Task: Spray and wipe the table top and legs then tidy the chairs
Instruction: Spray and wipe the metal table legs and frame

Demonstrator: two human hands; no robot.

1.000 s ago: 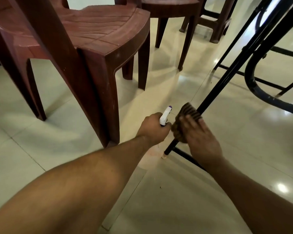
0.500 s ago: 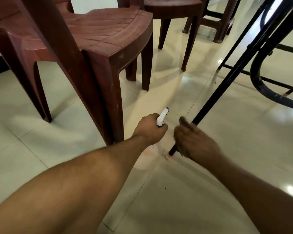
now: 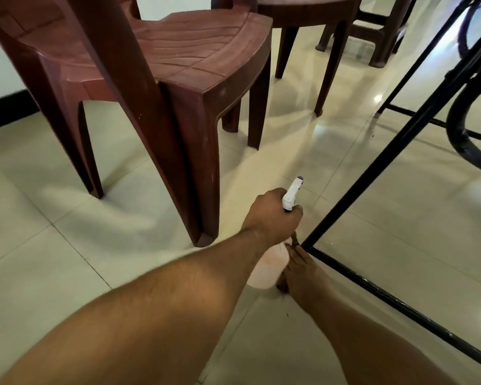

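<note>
- The left hand (image 3: 272, 216) grips a spray bottle (image 3: 265, 269) by its neck. The white, purple-tipped nozzle points to 12 o'clock.
- The right hand (image 3: 303, 273), at 5 o'clock in view, has its fingers curled on a brown cloth (image 3: 295, 238). Only a scrap of the cloth shows.
- The hand and cloth are at the foot of a thin black table leg (image 3: 386, 148).
- The leg's long axis rises from its foot toward 1 o'clock. A crossbar (image 3: 386, 297) runs off toward 4 o'clock.
- The foot lies at 4 o'clock from the left hand, close by. The right hand touches it and is nearer.
- The next wipe likely follows the leg upward.
- A brown chair (image 3: 206, 59) stands at 11 o'clock.
- No brand or writing is readable.
</note>
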